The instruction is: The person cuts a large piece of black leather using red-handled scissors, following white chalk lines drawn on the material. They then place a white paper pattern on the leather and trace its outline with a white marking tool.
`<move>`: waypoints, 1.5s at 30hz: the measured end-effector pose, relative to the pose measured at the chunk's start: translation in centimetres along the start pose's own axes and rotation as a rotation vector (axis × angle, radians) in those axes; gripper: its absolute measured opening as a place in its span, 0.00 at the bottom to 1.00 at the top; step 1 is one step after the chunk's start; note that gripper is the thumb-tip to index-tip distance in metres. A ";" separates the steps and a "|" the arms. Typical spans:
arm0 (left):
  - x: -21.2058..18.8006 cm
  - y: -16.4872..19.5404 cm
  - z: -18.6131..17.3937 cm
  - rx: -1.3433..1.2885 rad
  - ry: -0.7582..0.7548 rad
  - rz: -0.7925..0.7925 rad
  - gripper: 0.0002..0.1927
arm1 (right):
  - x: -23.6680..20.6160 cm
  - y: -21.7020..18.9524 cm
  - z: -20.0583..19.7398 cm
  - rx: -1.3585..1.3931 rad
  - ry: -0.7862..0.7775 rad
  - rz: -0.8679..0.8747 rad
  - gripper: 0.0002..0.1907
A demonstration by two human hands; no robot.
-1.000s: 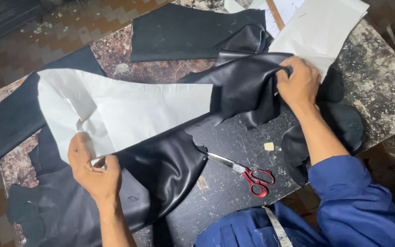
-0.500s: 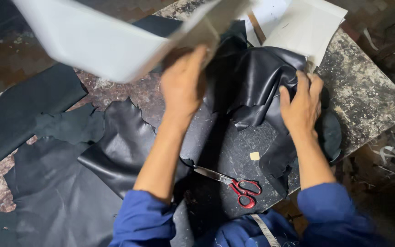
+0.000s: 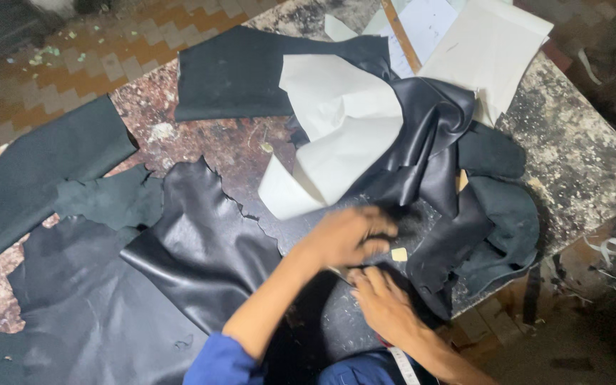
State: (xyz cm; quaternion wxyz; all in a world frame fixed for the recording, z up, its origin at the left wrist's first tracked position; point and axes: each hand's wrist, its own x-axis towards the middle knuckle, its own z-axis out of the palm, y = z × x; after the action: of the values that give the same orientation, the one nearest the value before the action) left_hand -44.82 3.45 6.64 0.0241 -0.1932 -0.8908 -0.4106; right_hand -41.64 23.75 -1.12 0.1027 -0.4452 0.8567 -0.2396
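The white paper pattern (image 3: pixel 340 135) is no longer raised in the left hand (image 3: pixel 344 235); it now lies curled on the black leather (image 3: pixel 429 142) at the middle of the bench (image 3: pixel 579 164). The left hand has dropped to the near edge, blurred in motion, over the dark cutting board (image 3: pixel 344 314). The right hand (image 3: pixel 386 306) has left the bunched leather and sits just beside the left hand. The scissors seen earlier are now hidden under the hands.
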 end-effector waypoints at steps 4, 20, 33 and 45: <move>-15.1 4.0 -1.5 -0.151 0.470 -0.235 0.07 | -0.6 0.2 -6.3 0.248 0.235 0.130 0.18; -50.9 11.7 10.5 0.626 1.218 -1.335 0.18 | 20.2 -3.6 0.4 -0.422 0.260 -0.266 0.17; -66.6 9.4 -2.7 0.643 1.041 -1.688 0.33 | 9.2 -16.2 10.3 -0.090 -0.378 0.202 0.34; -69.9 15.7 -10.1 0.321 1.548 -0.823 0.08 | 7.3 -17.0 -0.4 0.580 0.406 0.025 0.21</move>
State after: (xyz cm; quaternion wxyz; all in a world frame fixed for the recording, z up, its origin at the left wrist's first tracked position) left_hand 24.31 -17.48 10.62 0.4966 0.4795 -0.6702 -0.2725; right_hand -33.94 9.61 8.05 0.0554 -0.3305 0.7613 -0.5552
